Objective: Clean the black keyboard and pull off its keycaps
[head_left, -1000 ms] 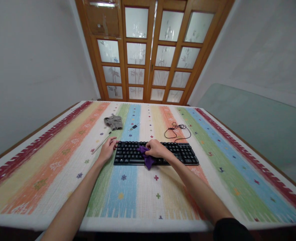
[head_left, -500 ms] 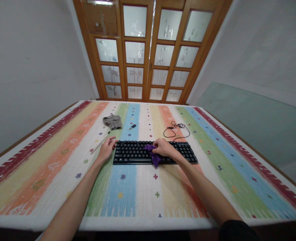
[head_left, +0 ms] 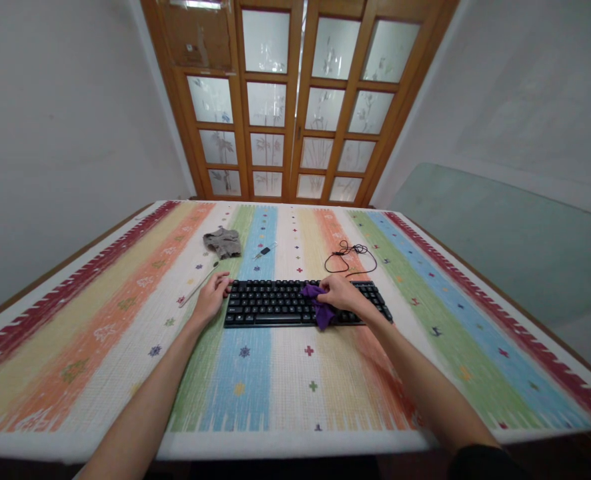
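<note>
A black keyboard point(head_left: 270, 303) lies flat on the patterned tablecloth, long side across in front of me. At its left end, my left hand point(head_left: 211, 295) grips the edge with bent fingers. My right hand point(head_left: 343, 293) is closed around a bunched purple cloth point(head_left: 324, 315), which rests on the keys right of the middle. Part of the cloth hangs over the keyboard's near edge. Under my right hand and wrist, some of the right-hand keys are hidden.
The keyboard's black cable point(head_left: 351, 257) lies loosely coiled behind it. A grey cloth point(head_left: 223, 243) sits at the back left. Near my left hand lies a thin stick with a dark tip point(head_left: 198, 285). A small dark-bodied tool point(head_left: 264, 252) rests behind the keyboard.
My right hand has slid the purple cloth a little to the right across the keys. My left hand stays at the keyboard's left end. The view has shifted slightly.
</note>
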`<state>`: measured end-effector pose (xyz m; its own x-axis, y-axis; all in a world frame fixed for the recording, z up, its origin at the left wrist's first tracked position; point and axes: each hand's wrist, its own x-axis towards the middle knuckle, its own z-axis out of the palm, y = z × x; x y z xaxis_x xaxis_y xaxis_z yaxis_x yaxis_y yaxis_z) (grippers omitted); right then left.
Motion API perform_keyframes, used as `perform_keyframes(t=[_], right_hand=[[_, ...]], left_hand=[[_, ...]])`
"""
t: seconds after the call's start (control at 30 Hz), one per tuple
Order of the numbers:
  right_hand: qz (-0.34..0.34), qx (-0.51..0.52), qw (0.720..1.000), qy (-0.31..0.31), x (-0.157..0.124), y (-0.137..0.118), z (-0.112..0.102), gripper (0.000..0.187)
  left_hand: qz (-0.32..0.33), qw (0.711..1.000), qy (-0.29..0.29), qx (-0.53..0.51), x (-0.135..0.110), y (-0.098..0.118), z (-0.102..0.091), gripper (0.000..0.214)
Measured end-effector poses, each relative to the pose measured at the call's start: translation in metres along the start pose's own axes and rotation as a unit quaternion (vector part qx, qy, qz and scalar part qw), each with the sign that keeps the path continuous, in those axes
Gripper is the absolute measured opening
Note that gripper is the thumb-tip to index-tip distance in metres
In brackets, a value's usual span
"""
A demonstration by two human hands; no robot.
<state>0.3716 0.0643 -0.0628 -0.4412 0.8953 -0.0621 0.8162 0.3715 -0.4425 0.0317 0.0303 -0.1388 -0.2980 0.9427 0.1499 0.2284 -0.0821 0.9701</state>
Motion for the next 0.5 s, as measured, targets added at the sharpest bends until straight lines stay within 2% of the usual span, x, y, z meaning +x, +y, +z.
perform_keyframes(t=[0.17, 0.3, 0.5], right_hand=[[-0.006, -0.009, 1.000, -0.003, -0.007, 0.011, -0.005, 0.017], [0.015, -0.038, 0.999, 0.034, -0.014, 0.024, -0.009, 0.018], [0.025, -0.049, 0.998, 0.035, -0.023, 0.039, -0.011, 0.020]], left_hand=[[0.002, 1.000, -0.004, 0.004, 0.000, 0.000, 0.000, 0.048], [0.002, 1.000, -0.007, 0.007, 0.000, 0.001, 0.000, 0.048], [-0.004, 1.000, -0.010, 0.013, 0.000, 0.003, -0.001, 0.049]])
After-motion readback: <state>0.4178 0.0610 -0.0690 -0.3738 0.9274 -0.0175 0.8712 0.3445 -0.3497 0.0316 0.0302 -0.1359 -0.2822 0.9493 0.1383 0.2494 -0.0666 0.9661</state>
